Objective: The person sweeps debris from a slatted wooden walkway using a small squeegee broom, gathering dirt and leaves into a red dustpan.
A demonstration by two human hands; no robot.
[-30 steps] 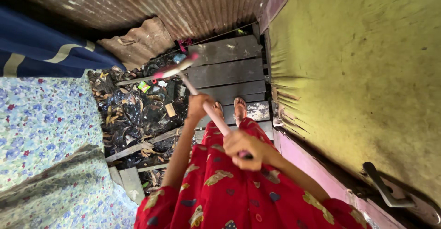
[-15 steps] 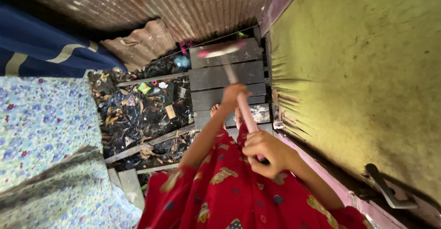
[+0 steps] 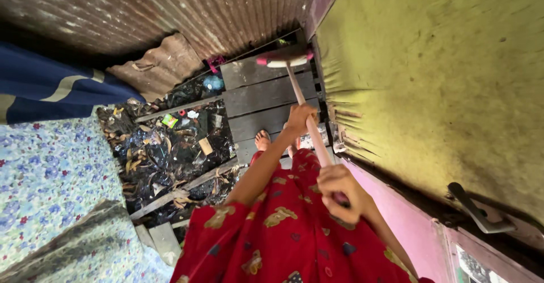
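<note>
The broom [image 3: 306,113] is held with its long axis running away from the body, head pointed at the far end of the dark plank floor [image 3: 260,93] beside the yellow-green door [image 3: 430,79]. A pale pink stick and a pink-and-white head are noted, the head blurred. The left hand [image 3: 299,118] is clamped mid-stick; the right hand [image 3: 338,192] is clamped at its near end.

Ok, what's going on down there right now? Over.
Both hands shut on the broom handle: left hand lower, right hand near the top. Broom head on the dark planks. Green door close beside; litter off the planks.
</note>
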